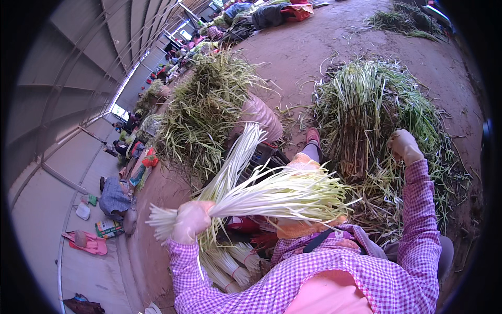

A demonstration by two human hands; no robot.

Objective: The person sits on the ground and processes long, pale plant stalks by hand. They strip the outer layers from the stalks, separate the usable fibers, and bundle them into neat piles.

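My left hand (192, 220) grips a bundle of pale yellow-white leafy stalks (274, 192), probably blanched chives, near their white ends. The leafy ends fan out to the right over my lap. Behind it, another pale bunch (235, 165) slants upward; what supports it is hidden. Several tied bundles (231, 265) lie low beside my left arm. My right hand (406, 147) is raised with curled fingers, and nothing shows in it. It is in front of the right side of a large heap of green and brown-stemmed leaves (361, 114).
A woven sack (261, 115) stands ahead, next to a tall pile of green leaves (204, 110). Loose trimmings (376, 212) cover the dirt floor on the right. A bent-over person (115, 198) is at left, near a pink cloth (88, 241). More people and piles line the wall beyond.
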